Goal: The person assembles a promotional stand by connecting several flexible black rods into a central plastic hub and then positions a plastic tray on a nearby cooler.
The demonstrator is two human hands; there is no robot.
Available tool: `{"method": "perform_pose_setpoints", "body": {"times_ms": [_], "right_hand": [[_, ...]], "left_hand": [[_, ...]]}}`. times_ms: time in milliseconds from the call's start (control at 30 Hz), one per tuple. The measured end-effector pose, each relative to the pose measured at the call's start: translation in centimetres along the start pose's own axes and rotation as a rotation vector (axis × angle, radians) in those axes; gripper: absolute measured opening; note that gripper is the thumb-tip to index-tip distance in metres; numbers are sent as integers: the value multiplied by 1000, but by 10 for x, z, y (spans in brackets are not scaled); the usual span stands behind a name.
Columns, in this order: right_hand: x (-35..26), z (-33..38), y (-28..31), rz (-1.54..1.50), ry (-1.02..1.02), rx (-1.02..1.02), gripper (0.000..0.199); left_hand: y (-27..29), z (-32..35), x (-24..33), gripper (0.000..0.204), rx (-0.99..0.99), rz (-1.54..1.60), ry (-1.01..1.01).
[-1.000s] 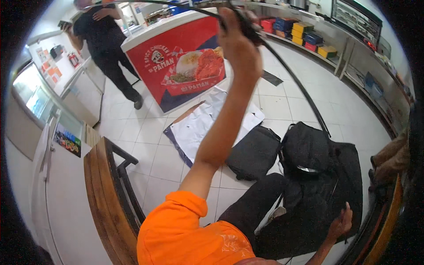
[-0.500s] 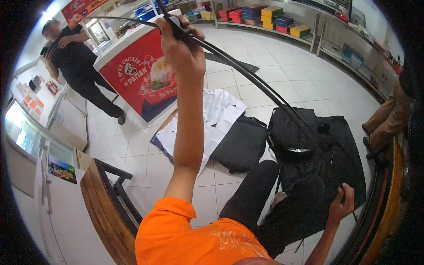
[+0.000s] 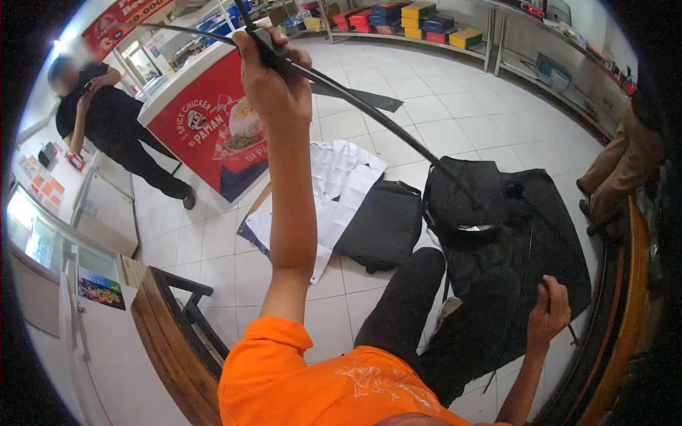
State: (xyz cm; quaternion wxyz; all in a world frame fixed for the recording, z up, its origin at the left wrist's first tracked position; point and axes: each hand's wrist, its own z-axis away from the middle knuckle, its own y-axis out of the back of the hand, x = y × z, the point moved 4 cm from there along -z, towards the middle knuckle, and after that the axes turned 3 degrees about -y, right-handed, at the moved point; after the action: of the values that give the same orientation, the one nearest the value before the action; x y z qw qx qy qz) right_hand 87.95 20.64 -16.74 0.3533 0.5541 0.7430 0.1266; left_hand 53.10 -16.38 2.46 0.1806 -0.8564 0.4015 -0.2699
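Raised at the upper left, my left hand [image 3: 273,74] is closed around the dark hub of a black stand with long thin rods [image 3: 366,110]. One rod slopes down to the right toward the black cloth, another reaches to the upper left and a third points upward. Low on the right, my right hand [image 3: 547,316] hovers in front of a large black cloth [image 3: 558,227], its fingers curled. Whether anything thin lies between them cannot be made out. A black backpack [image 3: 465,192] is in front of my legs, and a flat black bag [image 3: 380,224] lies left of it.
A crumpled white sheet [image 3: 334,177] lies on the tiled floor beyond my left forearm. Behind it stands a red-fronted counter [image 3: 195,135]. One person [image 3: 117,121] stands at the left; another's trousered legs [image 3: 618,156] are at the right. A wooden bench [image 3: 167,341] is at lower left.
The view has shifted slightly. My left hand still grips the stand's hub, and the sloping rods now look like one line. My right hand has moved little. The person at left has lowered an arm.
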Motion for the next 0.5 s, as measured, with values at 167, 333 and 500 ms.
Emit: {"method": "perform_pose_setpoints", "body": {"times_ms": [167, 333, 500], "right_hand": [[7, -7, 0, 6, 34, -128, 24], [1, -25, 2, -337, -309, -559, 22], [-12, -20, -2, 76, 4, -6, 21]], "left_hand": [[-7, -1, -6, 34, -93, 113, 26], [-10, -1, -2, 33, 9, -26, 36], [-26, 12, -15, 32, 94, -91, 2]]}}
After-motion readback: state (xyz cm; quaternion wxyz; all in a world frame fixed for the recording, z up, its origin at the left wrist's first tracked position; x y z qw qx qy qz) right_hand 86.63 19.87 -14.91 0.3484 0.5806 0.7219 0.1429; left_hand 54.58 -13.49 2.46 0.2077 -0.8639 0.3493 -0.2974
